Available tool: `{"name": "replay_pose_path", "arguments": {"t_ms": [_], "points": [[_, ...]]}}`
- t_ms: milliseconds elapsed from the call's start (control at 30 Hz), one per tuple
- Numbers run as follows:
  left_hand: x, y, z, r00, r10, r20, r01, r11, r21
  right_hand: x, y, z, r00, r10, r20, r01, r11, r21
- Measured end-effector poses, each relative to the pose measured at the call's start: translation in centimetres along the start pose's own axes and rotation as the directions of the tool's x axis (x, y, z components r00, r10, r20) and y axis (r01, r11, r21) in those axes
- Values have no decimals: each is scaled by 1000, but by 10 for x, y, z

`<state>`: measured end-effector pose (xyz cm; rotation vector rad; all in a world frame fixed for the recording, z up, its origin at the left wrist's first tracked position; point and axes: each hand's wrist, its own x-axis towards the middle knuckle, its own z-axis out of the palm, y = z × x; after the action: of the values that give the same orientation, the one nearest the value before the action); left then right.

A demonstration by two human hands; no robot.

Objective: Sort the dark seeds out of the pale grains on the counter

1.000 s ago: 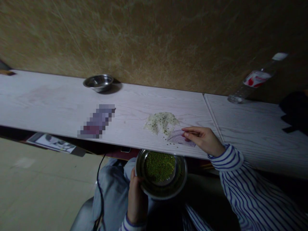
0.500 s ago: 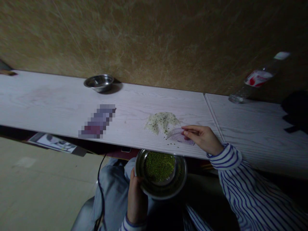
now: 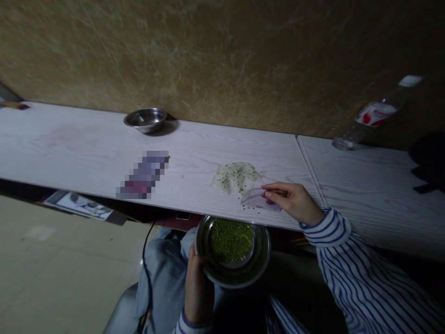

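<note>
Grasping the steel bowl [image 3: 259, 262] of green beans [image 3: 231, 240] in the left hand [image 3: 199, 290], just below the front edge of the tabletop [image 3: 194, 153]; pinching a clear protractor [image 3: 251, 199] in the right hand [image 3: 294, 200], beside the rice pile [image 3: 225, 178] flecked with green. Apparently drawing stray beans [image 3: 252, 208] clear of the rice; likely to call for a light, flat stroke towards the bowl

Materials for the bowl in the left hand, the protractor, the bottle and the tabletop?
Bowl: metal, likely stainless steel; grey with a shiny rim.
Protractor: probably clear plastic; thin, see-through, faintly purple.
Bottle: looks like clear, glossy plastic; see-through body, though glass can't be fully ruled out.
Tabletop: pale, fairly matte, wood-grain pattern; real wood or laminate, can't tell.
</note>
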<state>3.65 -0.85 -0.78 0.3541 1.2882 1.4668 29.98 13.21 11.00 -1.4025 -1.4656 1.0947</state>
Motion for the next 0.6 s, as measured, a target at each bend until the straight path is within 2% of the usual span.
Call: {"name": "replay_pose_path", "arguments": {"t_ms": [200,400,600], "points": [[-3,3,4,999,23,-23,-23,1000,15,8,-3,3,999,-18,-37,19,1000,22],[-3,2,4,1000,-3,-26,3,1000,2,8,0,1,999,-28,31,28,999,-27],[-1,-2,1,1000,22,12,-22,1000,3,6,0,1,997,-48,64,52,996,-70]]}}
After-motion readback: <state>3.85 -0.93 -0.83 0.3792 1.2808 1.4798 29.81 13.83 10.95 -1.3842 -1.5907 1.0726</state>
